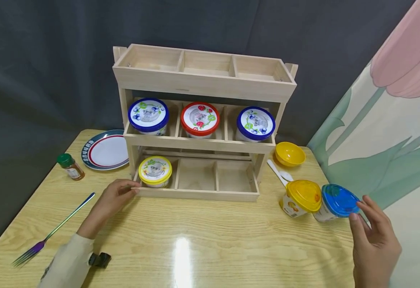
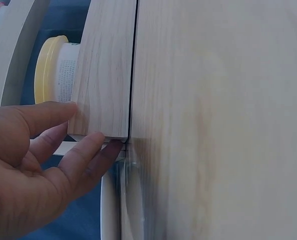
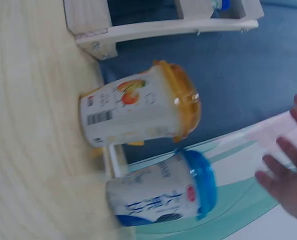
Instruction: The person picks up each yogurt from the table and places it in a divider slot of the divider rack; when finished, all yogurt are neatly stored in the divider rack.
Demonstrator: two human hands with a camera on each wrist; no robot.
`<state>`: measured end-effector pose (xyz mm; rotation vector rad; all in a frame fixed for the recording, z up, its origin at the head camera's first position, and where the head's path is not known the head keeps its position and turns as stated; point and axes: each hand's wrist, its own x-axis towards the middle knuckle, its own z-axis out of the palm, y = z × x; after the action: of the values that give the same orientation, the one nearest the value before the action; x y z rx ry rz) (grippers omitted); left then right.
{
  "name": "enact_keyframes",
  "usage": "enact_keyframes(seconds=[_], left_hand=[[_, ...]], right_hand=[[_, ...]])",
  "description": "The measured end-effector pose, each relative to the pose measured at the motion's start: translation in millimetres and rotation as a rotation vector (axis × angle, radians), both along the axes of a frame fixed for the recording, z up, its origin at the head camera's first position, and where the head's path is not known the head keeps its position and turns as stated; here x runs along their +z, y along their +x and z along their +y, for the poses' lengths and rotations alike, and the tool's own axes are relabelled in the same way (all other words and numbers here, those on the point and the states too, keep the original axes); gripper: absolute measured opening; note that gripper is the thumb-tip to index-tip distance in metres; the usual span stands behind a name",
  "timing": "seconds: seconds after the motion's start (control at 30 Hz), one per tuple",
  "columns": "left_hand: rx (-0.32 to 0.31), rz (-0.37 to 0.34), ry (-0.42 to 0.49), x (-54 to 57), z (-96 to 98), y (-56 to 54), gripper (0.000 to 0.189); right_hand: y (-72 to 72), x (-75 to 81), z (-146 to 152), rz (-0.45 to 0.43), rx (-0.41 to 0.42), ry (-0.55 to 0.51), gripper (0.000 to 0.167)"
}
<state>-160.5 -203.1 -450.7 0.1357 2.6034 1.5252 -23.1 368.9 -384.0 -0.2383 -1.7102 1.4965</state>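
Observation:
My left hand (image 1: 116, 198) touches the left front corner of the wooden shelf's bottom tier; its fingertips rest on the end of the front board (image 2: 106, 70). Just inside that corner sits a tub with a yellow-rimmed lid (image 1: 155, 171). At the right, my right hand (image 1: 375, 240) is beside a cup with a blue lid (image 1: 340, 200), its fingers loosely bent and holding nothing. In the right wrist view a gap separates the hand (image 3: 288, 175) from the blue-lidded cup (image 3: 156, 192). A yellow-lidded cup (image 1: 300, 200) stands next to the blue one.
On the shelf's middle tier are two blue-rimmed tubs and a red-rimmed tub (image 1: 200, 119). A plate (image 1: 109, 150), a seasoning bottle (image 1: 71, 167) and a fork (image 1: 60, 226) lie left. Behind the cups are a yellow bowl (image 1: 290, 154) and a white spoon (image 1: 276, 172).

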Motion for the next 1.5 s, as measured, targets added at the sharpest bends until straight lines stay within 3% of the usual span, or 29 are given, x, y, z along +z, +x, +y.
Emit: enact_keyframes(seconds=[0.13,0.27,0.43,0.63,0.97,1.1,1.5], left_hand=[[-0.008,0.012,0.0,-0.4,1.2,-0.2,0.025],[-0.007,0.01,0.005,-0.2,0.3,0.1,0.027],[-0.008,0.015,0.012,0.6,-0.9,0.9,0.027],[-0.017,0.002,0.024,2.2,-0.4,-0.2,0.027],[-0.004,-0.003,0.02,-1.9,-1.9,0.7,0.027],[-0.003,-0.004,0.024,-1.5,-2.0,1.4,0.028],[-0.013,0.022,0.013,-0.8,-3.4,0.7,0.027]], right_hand=[[-1.8,-8.9,12,-0.207,-0.122,-0.058,0.038],[-7.8,-18.3,23,-0.36,-0.156,-0.108,0.047],[-15.8,-29.3,34,-0.502,-0.14,-0.057,0.057],[-22.1,-41.2,39,-0.603,-0.091,-0.053,0.058],[-27.8,-48.6,43,-0.63,-0.115,-0.049,0.051],[-29.3,-52.1,43,-0.553,-0.142,-0.095,0.033],[-28.3,-55.6,40,-0.4,-0.147,-0.187,0.025]])
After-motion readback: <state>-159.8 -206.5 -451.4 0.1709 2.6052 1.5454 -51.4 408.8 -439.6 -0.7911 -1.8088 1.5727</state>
